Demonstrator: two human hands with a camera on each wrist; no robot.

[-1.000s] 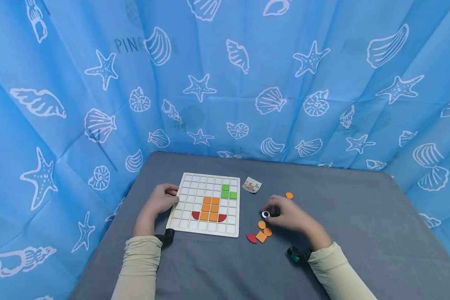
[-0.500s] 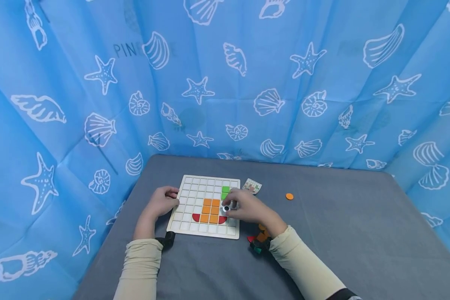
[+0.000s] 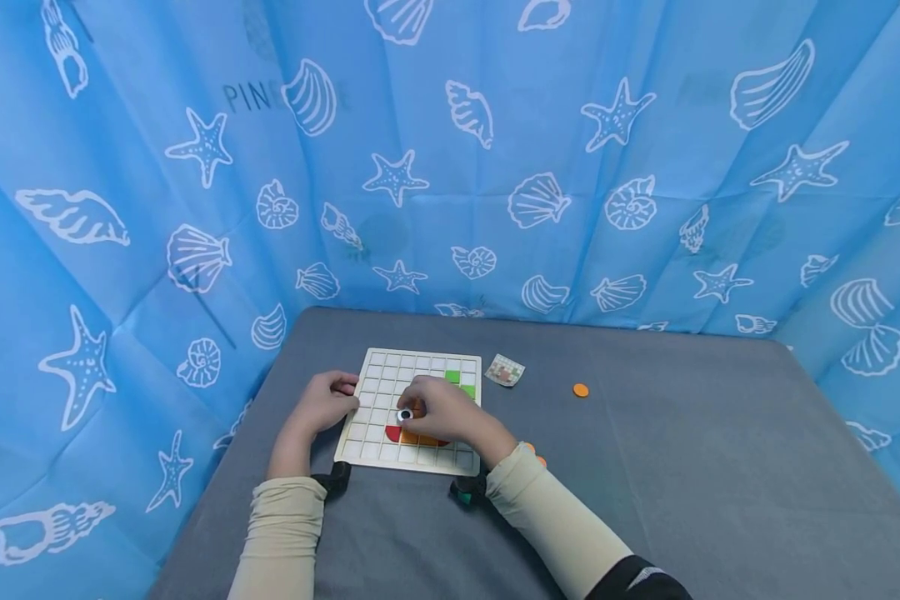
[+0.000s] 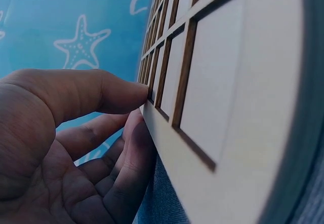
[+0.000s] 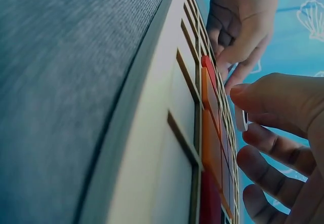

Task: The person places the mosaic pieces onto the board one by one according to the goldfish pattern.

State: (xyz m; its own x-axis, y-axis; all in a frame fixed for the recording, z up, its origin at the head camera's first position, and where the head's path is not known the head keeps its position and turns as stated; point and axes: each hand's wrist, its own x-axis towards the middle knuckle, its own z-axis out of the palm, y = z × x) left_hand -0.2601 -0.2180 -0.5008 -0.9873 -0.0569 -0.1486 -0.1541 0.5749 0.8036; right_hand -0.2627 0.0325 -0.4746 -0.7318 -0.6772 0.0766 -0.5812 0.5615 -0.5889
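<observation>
A white grid board lies on the grey table, and my left hand pinches its left edge. The left wrist view has the thumb on the rim and the fingers against the side. Above the board, my right hand holds a white disc with a black centre between thumb and fingers. In the right wrist view this disc stands on edge, apart from the orange squares. Red pieces flank the orange block, partly hidden by the hand. Green squares sit at the upper right.
A small printed card lies right of the board. One orange disc rests farther right. More orange pieces show at the edge of the right sleeve, mostly covered. A blue shell-patterned curtain surrounds the table.
My right hand has carried the white disc from the loose pieces leftward over the board, to above the orange block's left side. The left hand keeps its hold on the board.
</observation>
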